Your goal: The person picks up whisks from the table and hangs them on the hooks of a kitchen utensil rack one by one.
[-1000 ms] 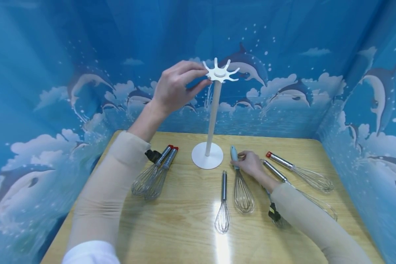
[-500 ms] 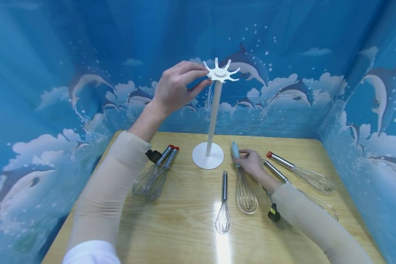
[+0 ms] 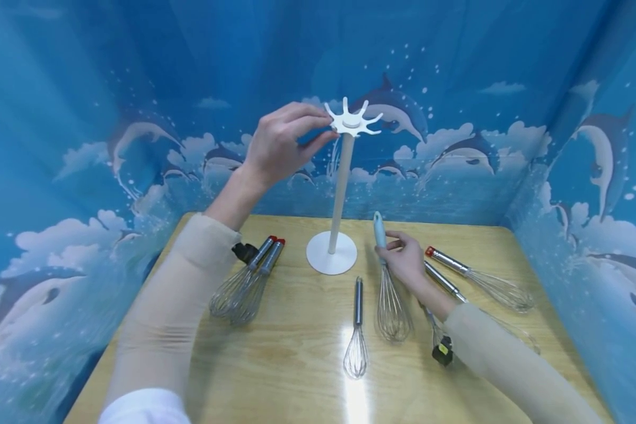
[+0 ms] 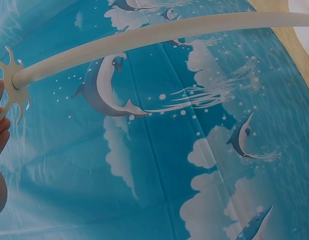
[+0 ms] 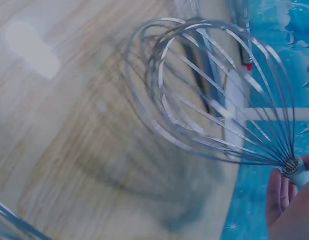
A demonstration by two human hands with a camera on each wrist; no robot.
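Note:
In the head view my left hand pinches the left side of the white hook crown on an upright stand. The stand's round base is on the table, and no whisk hangs from the hooks. Below and to the right, my right hand grips the pale blue handle of a balloon whisk, the handle end angled up. From the right wrist view, the whisk's wires are raised above the wood and cast a shadow on it. A small whisk lies just left of it.
Two red-tipped whisks lie side by side left of the stand. On the right lie another red-tipped whisk and a silver-handled whisk, with one more partly hidden under my right forearm. A dolphin-print curtain encloses the table.
My right hand has taken hold of the blue-handled whisk and raised its handle end up and away from the table. My left hand keeps its pinch on the hook crown.

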